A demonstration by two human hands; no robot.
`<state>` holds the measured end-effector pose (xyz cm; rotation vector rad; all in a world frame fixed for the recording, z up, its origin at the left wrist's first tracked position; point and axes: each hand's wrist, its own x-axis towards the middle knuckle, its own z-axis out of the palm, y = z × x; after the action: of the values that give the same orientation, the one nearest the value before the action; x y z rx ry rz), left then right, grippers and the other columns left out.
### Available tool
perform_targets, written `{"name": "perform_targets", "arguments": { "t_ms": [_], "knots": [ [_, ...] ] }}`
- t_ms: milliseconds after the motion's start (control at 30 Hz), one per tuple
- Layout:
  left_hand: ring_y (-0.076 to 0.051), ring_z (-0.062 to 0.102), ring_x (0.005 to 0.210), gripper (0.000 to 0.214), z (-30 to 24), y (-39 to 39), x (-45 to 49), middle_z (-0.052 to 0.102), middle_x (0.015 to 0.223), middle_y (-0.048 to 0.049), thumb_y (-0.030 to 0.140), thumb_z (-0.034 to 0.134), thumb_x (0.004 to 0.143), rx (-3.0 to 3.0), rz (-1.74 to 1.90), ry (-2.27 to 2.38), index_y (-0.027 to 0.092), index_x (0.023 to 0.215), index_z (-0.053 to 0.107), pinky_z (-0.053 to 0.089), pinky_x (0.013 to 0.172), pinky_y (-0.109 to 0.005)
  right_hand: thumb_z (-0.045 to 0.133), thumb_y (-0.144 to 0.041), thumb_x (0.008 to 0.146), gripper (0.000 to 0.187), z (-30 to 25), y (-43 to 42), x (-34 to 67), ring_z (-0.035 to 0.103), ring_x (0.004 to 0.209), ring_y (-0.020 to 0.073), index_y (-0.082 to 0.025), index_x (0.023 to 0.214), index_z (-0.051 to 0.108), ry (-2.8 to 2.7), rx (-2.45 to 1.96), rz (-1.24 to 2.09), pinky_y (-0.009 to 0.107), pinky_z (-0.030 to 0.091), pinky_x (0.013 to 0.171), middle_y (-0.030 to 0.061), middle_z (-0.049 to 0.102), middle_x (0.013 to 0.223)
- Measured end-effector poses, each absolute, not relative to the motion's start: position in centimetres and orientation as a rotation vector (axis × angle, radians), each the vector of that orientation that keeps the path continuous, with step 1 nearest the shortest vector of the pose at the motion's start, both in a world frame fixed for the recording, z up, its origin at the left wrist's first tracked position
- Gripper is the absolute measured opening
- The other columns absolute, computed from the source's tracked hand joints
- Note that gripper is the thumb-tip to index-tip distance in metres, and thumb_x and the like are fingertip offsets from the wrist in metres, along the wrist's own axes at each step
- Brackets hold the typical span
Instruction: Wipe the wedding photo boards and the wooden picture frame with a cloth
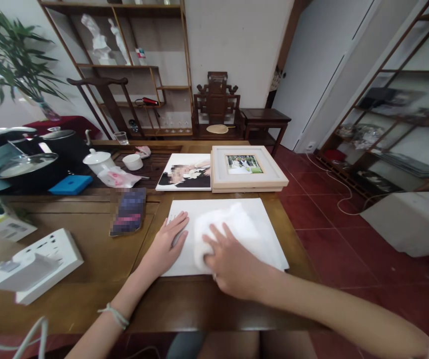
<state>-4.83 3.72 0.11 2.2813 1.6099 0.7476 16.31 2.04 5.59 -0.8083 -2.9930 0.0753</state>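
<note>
While the left hand [167, 243] lies flat, fingers loosely spread, on the left end of a white board [180, 263], the right hand [233, 264] rests on a white cloth [239, 222] with fingers splayed; can't tell if they're pinching it. Board's on the desk [106, 262], long axis side to side. Cloth's mid-to-right, poking out past the right fingertips, so that hand's way nearer.
</note>
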Motion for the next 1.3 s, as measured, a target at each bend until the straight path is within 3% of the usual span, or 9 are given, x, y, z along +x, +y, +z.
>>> {"name": "perform_targets", "arguments": {
  "t_ms": [167, 333, 500, 633, 800, 933, 1033, 1167, 1300],
  "knots": [
    [-0.025, 0.040, 0.131, 0.042, 0.3, 3.7, -4.9, 0.049, 0.138, -0.0121, 0.031, 0.036, 0.090, 2.287, 0.721, 1.619, 0.017, 0.126, 0.053, 0.025, 0.109, -0.051, 0.054, -0.023, 0.078, 0.023, 6.8, 0.8, 16.2, 0.043, 0.121, 0.0413, -0.011, 0.093, 0.066, -3.035, -0.643, 0.142, 0.058, 0.033, 0.098, 0.0213, 0.056, 0.122],
    [-0.024, 0.039, 0.131, 0.043, 0.6, 3.7, -4.7, 0.048, 0.139, -0.0096, 0.029, 0.033, 0.091, 2.272, 0.728, 1.606, 0.021, 0.130, 0.049, 0.025, 0.109, -0.050, 0.051, -0.018, 0.079, 0.024, 5.6, 6.1, 14.9, 0.042, 0.123, 0.0337, -0.009, 0.098, 0.064, -2.933, -0.824, 0.171, 0.050, 0.029, 0.103, 0.0190, 0.061, 0.116],
    [-0.023, 0.039, 0.132, 0.042, 0.6, 3.7, -4.6, 0.049, 0.138, -0.0086, 0.030, 0.034, 0.091, 2.273, 0.741, 1.612, 0.021, 0.129, 0.051, 0.024, 0.110, -0.050, 0.049, -0.016, 0.080, 0.027, 4.8, 9.0, 13.9, 0.040, 0.125, 0.0335, -0.009, 0.102, 0.062, -2.858, -0.905, 0.098, 0.051, 0.028, 0.102, 0.0204, 0.059, 0.118],
    [-0.023, 0.040, 0.131, 0.041, 0.6, 3.7, -4.7, 0.049, 0.137, -0.0092, 0.028, 0.034, 0.090, 2.270, 0.740, 1.605, 0.021, 0.125, 0.054, 0.025, 0.109, -0.051, 0.050, -0.017, 0.080, 0.031, 4.8, 6.5, 14.2, 0.034, 0.128, 0.0372, -0.008, 0.107, 0.062, -2.911, -0.873, 0.043, 0.055, 0.022, 0.104, 0.0207, 0.051, 0.130],
    [-0.023, 0.040, 0.131, 0.042, 0.2, 3.8, -4.9, 0.049, 0.137, -0.0122, 0.027, 0.034, 0.090, 2.275, 0.739, 1.610, 0.016, 0.125, 0.054, 0.024, 0.110, -0.050, 0.056, -0.026, 0.078, 0.021, 5.8, 1.1, 16.2, 0.039, 0.125, 0.0385, -0.012, 0.090, 0.066, -2.991, -0.631, 0.125, 0.054, 0.026, 0.103, 0.0193, 0.054, 0.126],
    [-0.023, 0.039, 0.131, 0.041, 0.1, 3.8, -4.9, 0.049, 0.137, -0.0117, 0.029, 0.034, 0.091, 2.269, 0.742, 1.609, 0.016, 0.125, 0.053, 0.024, 0.110, -0.051, 0.060, -0.022, 0.072, 0.020, 6.3, 0.5, 17.9, 0.039, 0.126, 0.0327, -0.014, 0.090, 0.064, -2.998, -0.505, 0.283, 0.047, 0.029, 0.105, 0.0177, 0.053, 0.128],
    [-0.023, 0.038, 0.132, 0.041, 0.3, 3.6, -4.8, 0.049, 0.138, -0.0108, 0.029, 0.035, 0.091, 2.251, 0.780, 1.586, 0.018, 0.127, 0.052, 0.025, 0.110, -0.049, 0.057, -0.014, 0.071, 0.026, 5.9, 2.8, 17.9, 0.042, 0.125, 0.0296, -0.010, 0.096, 0.062, -2.942, -0.709, 0.329, 0.043, 0.030, 0.105, 0.0230, 0.052, 0.128],
    [-0.021, 0.037, 0.133, 0.044, 0.7, 3.2, -4.6, 0.045, 0.140, -0.0106, 0.031, 0.035, 0.093, 2.193, 0.971, 1.559, 0.016, 0.133, 0.046, 0.028, 0.110, -0.042, 0.054, -0.010, 0.071, 0.034, 5.0, 6.8, 15.6, 0.033, 0.131, 0.0345, -0.007, 0.105, 0.059, -2.810, -1.067, 0.270, 0.051, 0.026, 0.106, 0.0243, 0.052, 0.127],
    [-0.022, 0.039, 0.132, 0.048, 1.0, 2.9, -4.7, 0.044, 0.142, -0.0116, 0.034, 0.032, 0.094, 2.137, 1.105, 1.565, 0.013, 0.136, 0.041, 0.030, 0.110, -0.038, 0.056, -0.013, 0.071, 0.039, 4.5, 8.0, 12.4, 0.030, 0.131, 0.0385, -0.010, 0.110, 0.059, -2.794, -1.049, 0.202, 0.058, 0.021, 0.104, 0.0209, 0.048, 0.132]
  ]
}}
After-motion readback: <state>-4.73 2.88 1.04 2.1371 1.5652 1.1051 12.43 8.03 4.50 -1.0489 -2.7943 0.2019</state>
